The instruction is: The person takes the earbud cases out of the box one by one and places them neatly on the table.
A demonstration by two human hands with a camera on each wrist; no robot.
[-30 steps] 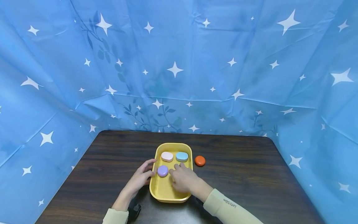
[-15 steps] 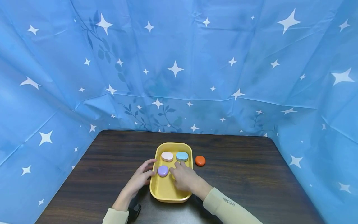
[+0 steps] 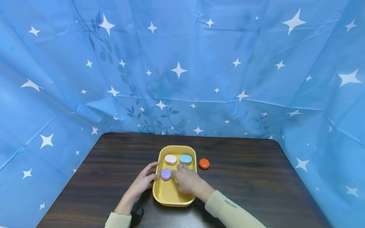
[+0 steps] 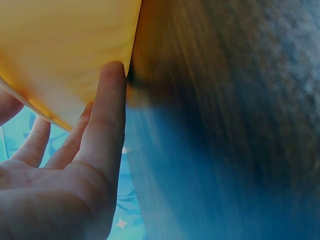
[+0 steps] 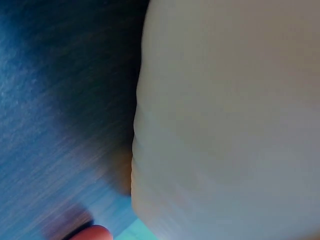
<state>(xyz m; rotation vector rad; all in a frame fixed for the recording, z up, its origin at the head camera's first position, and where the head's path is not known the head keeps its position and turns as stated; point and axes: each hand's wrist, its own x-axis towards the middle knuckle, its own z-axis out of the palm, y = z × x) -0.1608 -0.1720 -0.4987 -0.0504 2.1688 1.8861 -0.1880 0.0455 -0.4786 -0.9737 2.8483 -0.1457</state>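
A yellow tray (image 3: 168, 198) sits on the dark table. My left hand (image 3: 142, 180) touches its left side, with fairly straight fingers against the outer wall in the left wrist view. Inside the tray, my right hand (image 3: 188, 181) has its fingers curled downward and holds a bright yellow piece (image 3: 176, 180), mostly hidden under the hand. A round purple piece (image 3: 166, 174) lies just left of those fingers. Farther back in the tray are a pink oval piece (image 3: 170, 159) and a light blue oval piece (image 3: 185, 159). Only the sleeve (image 5: 225, 120) fills most of the right wrist view.
A round orange-red piece (image 3: 204, 163) lies on the wooden table (image 3: 245, 177), just right of the tray. A blue cloth (image 3: 182, 82) with white stars hangs behind the table and along its sides. Some black gear (image 3: 137, 216) is at the left wrist.
My right hand has shifted very slightly up and left within the tray, and its sleeve has drawn left a little. The left hand, tray and other pieces look unmoved.
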